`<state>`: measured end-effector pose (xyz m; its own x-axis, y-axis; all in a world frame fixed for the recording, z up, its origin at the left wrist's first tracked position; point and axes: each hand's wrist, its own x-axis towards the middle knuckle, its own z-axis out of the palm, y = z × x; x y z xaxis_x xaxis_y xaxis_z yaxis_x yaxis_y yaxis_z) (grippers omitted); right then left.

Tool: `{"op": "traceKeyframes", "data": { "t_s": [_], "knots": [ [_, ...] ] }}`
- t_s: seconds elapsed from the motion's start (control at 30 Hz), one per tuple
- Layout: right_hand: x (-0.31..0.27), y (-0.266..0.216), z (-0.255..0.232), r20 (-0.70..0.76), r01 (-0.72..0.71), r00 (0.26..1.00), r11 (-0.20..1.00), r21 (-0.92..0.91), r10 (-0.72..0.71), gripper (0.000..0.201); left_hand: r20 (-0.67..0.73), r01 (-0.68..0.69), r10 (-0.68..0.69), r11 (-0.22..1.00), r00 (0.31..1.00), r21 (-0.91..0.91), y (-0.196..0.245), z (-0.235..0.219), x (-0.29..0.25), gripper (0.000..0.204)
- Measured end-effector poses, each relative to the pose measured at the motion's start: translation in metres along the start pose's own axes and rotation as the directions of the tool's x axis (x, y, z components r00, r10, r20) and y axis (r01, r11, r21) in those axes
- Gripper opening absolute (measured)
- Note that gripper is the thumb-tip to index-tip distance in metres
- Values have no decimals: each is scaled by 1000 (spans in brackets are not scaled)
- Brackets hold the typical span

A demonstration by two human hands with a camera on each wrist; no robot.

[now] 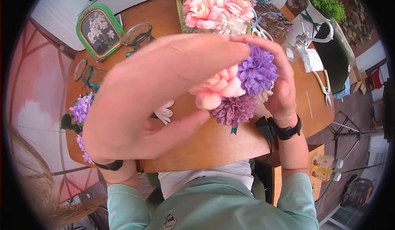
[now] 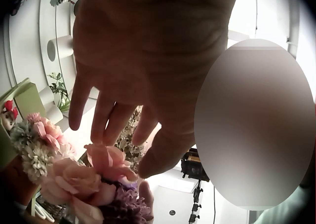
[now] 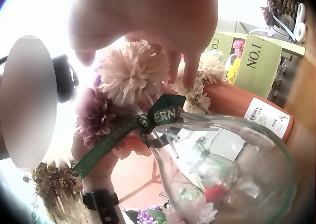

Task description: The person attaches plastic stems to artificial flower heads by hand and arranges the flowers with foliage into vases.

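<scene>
Both hands are raised around a bunch of flowers over the table. The bunch has a pink rose, a violet pompon flower, a mauve one and a cream one. In the right wrist view the bunch stands in a clear glass vase, its neck tied with a dark green ribbon. My left hand curves around the left side, fingers loosely spread close over the rose. My right hand cups the other side, its relaxed fingers against the petals.
A green-framed picture and two glass jars, one upright jar and one ribboned jar, stand left. Behind is a box of flowers. Scissors, a spray bottle, pliers and a white stick lie right.
</scene>
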<state>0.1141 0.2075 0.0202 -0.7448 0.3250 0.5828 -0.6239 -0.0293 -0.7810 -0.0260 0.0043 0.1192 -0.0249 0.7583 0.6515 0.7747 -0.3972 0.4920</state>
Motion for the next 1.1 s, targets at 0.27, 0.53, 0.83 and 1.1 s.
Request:
{"op": "traceKeyframes", "data": {
  "t_s": [0.27, 0.53, 0.83, 1.1],
  "knots": [
    [3, 4, -18, 129, 162, 981, 974, -160, -142, 32, 137, -112, 84, 971, 987, 213, -18, -5, 4, 26],
    [5, -1, -17, 77, 85, 995, 971, -225, -69, 30, 108, -77, 56, 976, 993, 202, -26, -2, 3, 25],
    [6, -4, -63, 35, -432, 863, 771, -467, 504, 25, 81, 179, -200, 961, 976, 213, -36, -25, -10, 41],
    [-1, -17, -44, 326, -471, 732, 790, -393, 598, 48, 178, 233, -306, 911, 935, 339, -40, -28, -16, 48]
  ]
}}
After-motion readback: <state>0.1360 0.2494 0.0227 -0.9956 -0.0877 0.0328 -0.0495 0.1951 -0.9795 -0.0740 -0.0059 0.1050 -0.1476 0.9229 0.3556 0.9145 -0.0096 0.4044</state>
